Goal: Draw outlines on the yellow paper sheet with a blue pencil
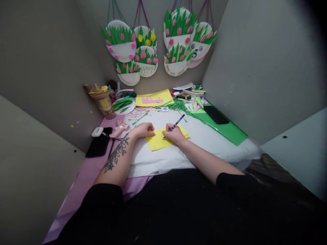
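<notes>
A piece of yellow paper (158,143) lies on the white-covered table in front of me. My right hand (173,133) is closed around a dark blue pencil (178,121) with a red end, its tip down at the paper. At the paper's left edge rests my left hand (144,130), fingers curled and the thumb pressing on the sheet. Any marks under the pencil tip are too small to make out.
Green and pink paper scraps (139,117) litter the table's back. A yellow sheet (168,96) with pink cut-outs lies behind. At left stand a drink cup (105,105) and a phone (98,146); another phone (216,114) lies right on a green folder (233,133). Paper-plate flower baskets (122,51) hang above.
</notes>
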Motion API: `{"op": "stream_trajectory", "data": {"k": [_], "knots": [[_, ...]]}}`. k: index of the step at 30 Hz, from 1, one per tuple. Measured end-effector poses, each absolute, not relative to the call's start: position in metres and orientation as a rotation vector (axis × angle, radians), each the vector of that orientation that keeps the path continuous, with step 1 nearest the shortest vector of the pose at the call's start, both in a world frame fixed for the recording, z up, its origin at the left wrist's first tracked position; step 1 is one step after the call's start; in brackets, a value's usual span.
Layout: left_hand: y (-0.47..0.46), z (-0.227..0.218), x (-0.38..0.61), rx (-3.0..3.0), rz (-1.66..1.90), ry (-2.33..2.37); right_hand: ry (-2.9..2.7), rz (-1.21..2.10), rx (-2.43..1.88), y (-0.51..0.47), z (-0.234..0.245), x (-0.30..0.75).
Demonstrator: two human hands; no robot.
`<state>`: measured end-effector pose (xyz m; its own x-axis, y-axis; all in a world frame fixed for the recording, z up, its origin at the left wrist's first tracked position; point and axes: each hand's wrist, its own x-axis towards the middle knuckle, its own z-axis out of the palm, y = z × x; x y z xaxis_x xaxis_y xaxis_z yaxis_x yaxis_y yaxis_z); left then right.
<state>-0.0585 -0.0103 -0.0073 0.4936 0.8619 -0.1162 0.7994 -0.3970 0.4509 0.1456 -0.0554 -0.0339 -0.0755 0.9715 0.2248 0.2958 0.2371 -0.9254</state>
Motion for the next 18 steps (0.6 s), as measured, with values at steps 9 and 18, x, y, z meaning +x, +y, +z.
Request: {"op": "stream_trajectory", "data": {"k": [9,18], "knots": [[-0.0108,-0.0066,-0.0586,2.294,0.179,1.369,-1.537,0.864,-1.254,-0.0529,-0.0354,0.1462],[-0.0105,-0.0071,-0.0585,2.296,0.184,1.369,-1.543,0.833,-1.236,-0.0512,-0.0373,0.1466]]}}
